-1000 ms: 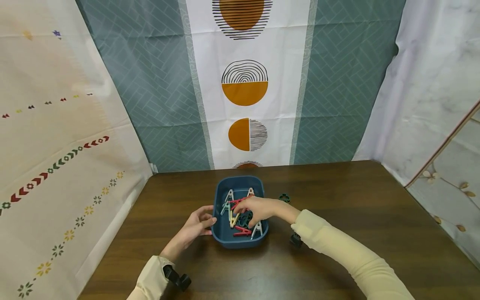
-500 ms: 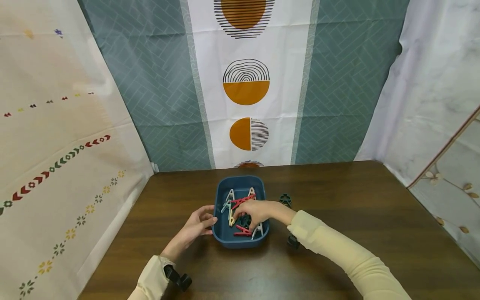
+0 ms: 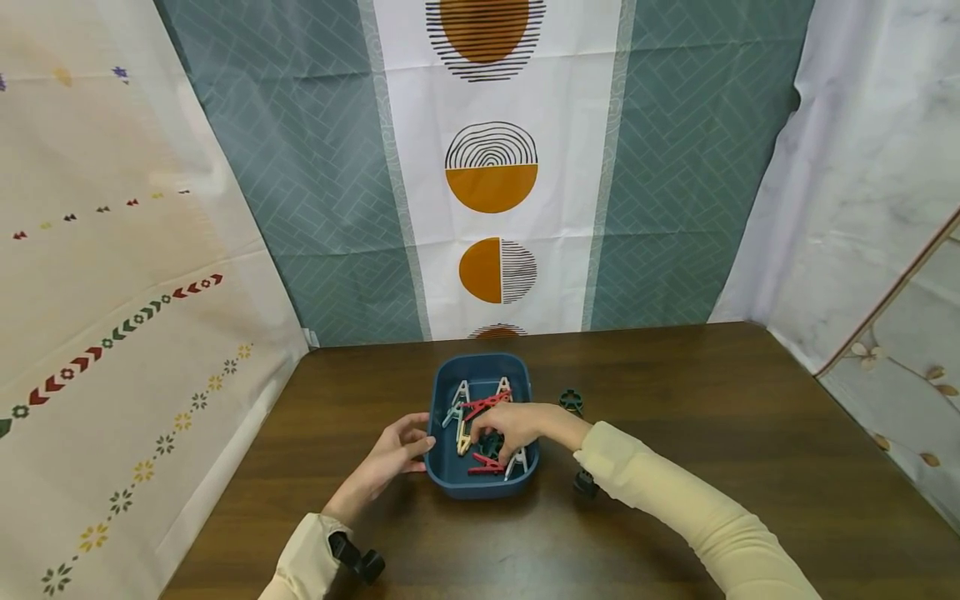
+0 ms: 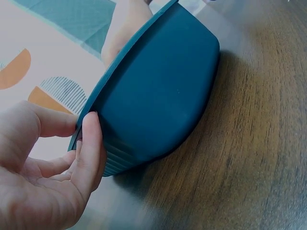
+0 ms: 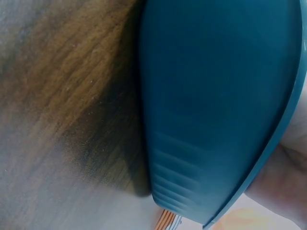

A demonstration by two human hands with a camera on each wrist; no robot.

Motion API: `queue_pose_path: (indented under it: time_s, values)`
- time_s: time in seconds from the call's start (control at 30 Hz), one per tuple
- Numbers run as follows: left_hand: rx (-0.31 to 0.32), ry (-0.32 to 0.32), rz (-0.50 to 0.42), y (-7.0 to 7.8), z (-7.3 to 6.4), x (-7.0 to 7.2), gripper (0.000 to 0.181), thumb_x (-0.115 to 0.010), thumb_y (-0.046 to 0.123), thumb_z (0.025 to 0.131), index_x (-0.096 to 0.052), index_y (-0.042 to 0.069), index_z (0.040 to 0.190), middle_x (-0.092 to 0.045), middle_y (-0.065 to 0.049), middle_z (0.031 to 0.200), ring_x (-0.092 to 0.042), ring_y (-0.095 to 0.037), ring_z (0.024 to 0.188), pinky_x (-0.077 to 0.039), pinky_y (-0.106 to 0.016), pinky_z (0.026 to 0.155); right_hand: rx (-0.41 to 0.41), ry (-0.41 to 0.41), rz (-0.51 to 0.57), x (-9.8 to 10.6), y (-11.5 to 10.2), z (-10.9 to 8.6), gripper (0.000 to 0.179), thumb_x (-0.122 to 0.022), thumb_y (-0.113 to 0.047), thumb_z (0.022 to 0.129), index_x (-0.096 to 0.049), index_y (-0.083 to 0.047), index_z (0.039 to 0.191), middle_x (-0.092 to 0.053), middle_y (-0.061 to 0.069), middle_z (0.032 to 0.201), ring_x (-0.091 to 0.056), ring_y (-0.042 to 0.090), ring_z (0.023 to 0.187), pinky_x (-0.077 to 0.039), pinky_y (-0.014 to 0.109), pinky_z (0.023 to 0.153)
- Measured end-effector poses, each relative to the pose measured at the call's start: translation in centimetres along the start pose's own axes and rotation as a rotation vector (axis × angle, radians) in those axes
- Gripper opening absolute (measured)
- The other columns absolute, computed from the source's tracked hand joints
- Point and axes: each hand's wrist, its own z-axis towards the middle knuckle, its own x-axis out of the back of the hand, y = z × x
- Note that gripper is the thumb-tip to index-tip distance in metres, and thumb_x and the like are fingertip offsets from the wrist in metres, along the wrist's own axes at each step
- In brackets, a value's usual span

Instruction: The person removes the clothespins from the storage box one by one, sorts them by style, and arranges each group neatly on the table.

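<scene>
A dark blue plastic bin [image 3: 483, 488] stands on the brown table, with several clothespins lying inside. My left hand [image 3: 397, 443] pinches the bin's left rim; in the left wrist view, the fingers [image 4: 90, 143] and thumb clasp the rim. My right hand [image 3: 513, 425] reaches down inside over the right wall, its fingers and thumb curved around a dark green plastic piece [image 3: 491, 445]. Around it lie red clothespins [image 3: 487, 464], a cream clothespin [image 3: 463, 442], pale green clothespins [image 3: 455, 410] and a white clothespin [image 3: 517, 461]. The right wrist view shows mostly the bin's outer wall [image 5: 216, 96], which hides the fingertips.
Another dark green piece [image 3: 572, 402] lies on the table [image 3: 675, 392] to the right of the bin, just beyond my right wrist. Patterned cloth [image 3: 510, 183] hangs behind the table's far edge, and pale cloths hang along both sides.
My right hand has shifted slightly left and lower in the bin, its fingers now around the dark green piece. The left hand and bin stay in place; the view drifts a little.
</scene>
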Motion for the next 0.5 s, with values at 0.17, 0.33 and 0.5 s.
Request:
queue_pose_path:
  time_s: [0.17,0.33,0.5]
  values:
    - [0.003,0.001,-0.001,-0.06,0.01,0.0,0.053,-0.06,0.011,0.095,-0.037,-0.001,0.142,-0.059,-0.025,0.108,-0.061,-0.017,0.081,-0.056,-0.024,0.063,-0.008,-0.014,0.004,0.03,-0.13,-0.12,0.052,-0.08,-0.01,0.078,-0.06,-0.018,0.125,-0.059,-0.004,0.129,-0.055,0.013,0.119,-0.047,0.028,0.1]
    - [0.002,-0.001,0.0,-0.11,0.07,0.01,0.053,-0.06,0.011,0.095,-0.037,-0.001,0.142,-0.059,-0.025,0.108,-0.061,-0.016,0.081,-0.056,-0.024,0.063,-0.04,-0.017,-0.046,-0.12,-0.41,-0.11,0.056,-0.082,-0.016,0.077,-0.059,-0.019,0.128,-0.058,-0.004,0.132,-0.053,0.011,0.12,-0.044,0.03,0.104]
    - [-0.001,0.001,0.005,-0.14,0.16,-0.04,0.052,-0.059,0.011,0.095,-0.037,-0.002,0.141,-0.059,-0.024,0.108,-0.061,-0.017,0.082,-0.056,-0.024,0.063,-0.036,-0.011,-0.091,-0.56,-0.43,0.13,0.06,-0.082,-0.02,0.076,-0.058,-0.018,0.131,-0.056,-0.001,0.135,-0.051,0.012,0.123,-0.042,0.031,0.107]
